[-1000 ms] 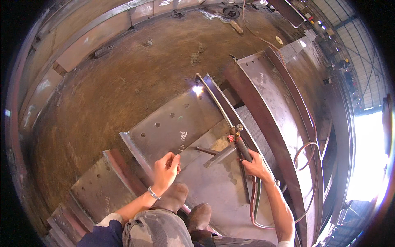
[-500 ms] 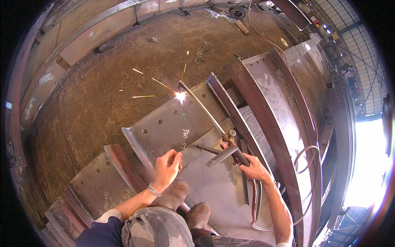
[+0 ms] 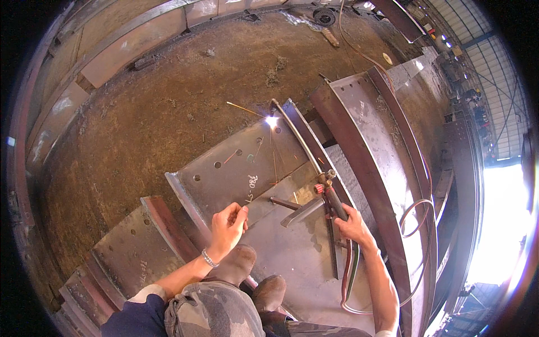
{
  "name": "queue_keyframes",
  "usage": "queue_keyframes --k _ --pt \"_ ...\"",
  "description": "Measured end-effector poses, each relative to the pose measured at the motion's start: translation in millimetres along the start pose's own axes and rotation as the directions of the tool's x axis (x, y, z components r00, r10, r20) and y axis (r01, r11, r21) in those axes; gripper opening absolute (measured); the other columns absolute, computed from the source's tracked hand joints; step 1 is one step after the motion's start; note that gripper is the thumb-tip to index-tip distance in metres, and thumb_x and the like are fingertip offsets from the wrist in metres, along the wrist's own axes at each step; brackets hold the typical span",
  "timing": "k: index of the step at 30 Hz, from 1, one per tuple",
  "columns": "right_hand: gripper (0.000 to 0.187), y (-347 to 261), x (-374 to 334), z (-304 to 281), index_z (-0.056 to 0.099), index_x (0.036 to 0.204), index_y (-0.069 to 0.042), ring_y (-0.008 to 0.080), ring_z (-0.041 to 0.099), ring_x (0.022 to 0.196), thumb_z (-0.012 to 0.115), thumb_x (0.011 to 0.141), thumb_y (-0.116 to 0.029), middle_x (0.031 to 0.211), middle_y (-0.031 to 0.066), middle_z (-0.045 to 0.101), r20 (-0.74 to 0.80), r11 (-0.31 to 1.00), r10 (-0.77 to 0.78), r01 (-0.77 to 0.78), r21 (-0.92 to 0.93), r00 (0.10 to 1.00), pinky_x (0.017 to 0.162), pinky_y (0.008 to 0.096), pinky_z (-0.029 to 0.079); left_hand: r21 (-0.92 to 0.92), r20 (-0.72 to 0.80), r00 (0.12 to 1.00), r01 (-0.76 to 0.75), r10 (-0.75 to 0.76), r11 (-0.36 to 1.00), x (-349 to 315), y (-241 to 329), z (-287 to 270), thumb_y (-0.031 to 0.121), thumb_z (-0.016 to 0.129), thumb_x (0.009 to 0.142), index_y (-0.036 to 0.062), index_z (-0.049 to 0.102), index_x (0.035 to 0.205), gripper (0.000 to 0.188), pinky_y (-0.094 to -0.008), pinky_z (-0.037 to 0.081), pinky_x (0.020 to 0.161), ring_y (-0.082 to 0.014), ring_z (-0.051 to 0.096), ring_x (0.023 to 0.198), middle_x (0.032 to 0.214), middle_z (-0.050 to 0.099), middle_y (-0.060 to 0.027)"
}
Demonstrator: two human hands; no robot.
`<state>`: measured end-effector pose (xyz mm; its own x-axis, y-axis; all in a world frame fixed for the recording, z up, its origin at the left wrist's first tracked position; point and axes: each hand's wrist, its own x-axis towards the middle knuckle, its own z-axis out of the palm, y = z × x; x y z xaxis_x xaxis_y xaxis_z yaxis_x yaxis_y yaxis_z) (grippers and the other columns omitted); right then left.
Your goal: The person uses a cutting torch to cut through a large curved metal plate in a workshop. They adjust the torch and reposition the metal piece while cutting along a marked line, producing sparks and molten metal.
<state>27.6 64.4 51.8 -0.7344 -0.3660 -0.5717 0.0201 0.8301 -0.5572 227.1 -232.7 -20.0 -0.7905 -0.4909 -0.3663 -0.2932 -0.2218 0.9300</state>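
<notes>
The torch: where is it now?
In the head view, the torch is right of centre, held in the right grip, its glowing tip near the holed plate's far edge.

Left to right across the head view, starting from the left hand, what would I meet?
Left hand, bright torch flame, red torch knob, right hand gripping the torch handle, hose loop, brightly lit opening.

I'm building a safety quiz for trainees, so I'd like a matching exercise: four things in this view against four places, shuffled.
1. torch
2. bracelet
3. white glare
4. dark wheel

A. around the left wrist
B. on the ground, near the view's top
C. in the right hand
D. by the torch's tip

Pairs: 1-C, 2-A, 3-D, 4-B
</notes>
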Motion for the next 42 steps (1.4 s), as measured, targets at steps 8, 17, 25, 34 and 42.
queue_keyframes --k 8,17,25,34,42 --pt "0.029 6.7 3.9 -8.9 0.070 0.107 -0.002 0.0162 0.061 0.054 0.062 0.082 -0.013 0.071 0.0103 0.066 -0.105 0.993 -0.114 0.109 -0.050 0.988 0.056 0.0349 0.050 -0.031 0.001 1.000 -0.003 0.003 0.999 0.2 -2.2 -0.2 0.022 0.063 0.102 0.0019 0.059 0.074 0.034 -0.0239 0.043 0.048 -0.0062 0.059 0.053 0.059 0.060 -0.0008" --pt "0.035 0.7 2.4 -9.3 0.068 0.111 0.001 0.0226 0.066 0.063 0.063 0.081 -0.015 0.078 0.0187 0.070 -0.147 0.987 -0.122 0.104 -0.124 0.982 0.064 0.0370 0.053 -0.027 0.013 1.000 0.005 -0.004 1.000 -0.5 2.3 0.3 0.021 0.062 0.102 0.0017 0.059 0.074 0.034 -0.0239 0.043 0.049 -0.0061 0.058 0.053 0.060 0.060 -0.0008" --pt "0.045 -8.8 7.5 -1.9 0.064 0.120 0.000 0.0322 0.071 0.079 0.063 0.079 -0.016 0.090 0.0246 0.070 -0.211 0.964 -0.205 0.159 -0.215 0.956 0.076 0.0419 0.054 -0.025 0.012 1.000 0.010 -0.009 1.000 -2.3 3.6 0.9 0.022 0.062 0.102 0.0014 0.059 0.074 0.035 -0.0243 0.044 0.049 -0.0064 0.058 0.053 0.060 0.060 -0.0010" --pt "0.044 -8.6 3.2 -0.7 0.064 0.118 0.002 0.0298 0.068 0.074 0.062 0.076 -0.014 0.087 0.0219 0.069 -0.269 0.949 -0.255 0.188 -0.252 0.929 0.075 0.0389 0.053 -0.044 0.011 1.000 0.018 -0.017 0.999 -2.9 6.1 -1.7 0.021 0.062 0.102 0.0015 0.059 0.074 0.034 -0.0243 0.044 0.049 -0.0068 0.059 0.053 0.060 0.060 -0.0009" --pt "0.046 -8.4 -25.1 -7.9 0.063 0.120 0.003 0.0243 0.069 0.075 0.063 0.076 -0.013 0.085 0.0211 0.068 -0.386 0.931 -0.319 0.210 -0.298 0.866 0.075 0.0374 0.053 -0.056 0.026 0.999 0.045 -0.043 0.997 -3.4 6.3 -2.5 0.022 0.062 0.102 0.0014 0.060 0.075 0.034 -0.0245 0.044 0.050 -0.0067 0.059 0.055 0.061 0.060 -0.0010"
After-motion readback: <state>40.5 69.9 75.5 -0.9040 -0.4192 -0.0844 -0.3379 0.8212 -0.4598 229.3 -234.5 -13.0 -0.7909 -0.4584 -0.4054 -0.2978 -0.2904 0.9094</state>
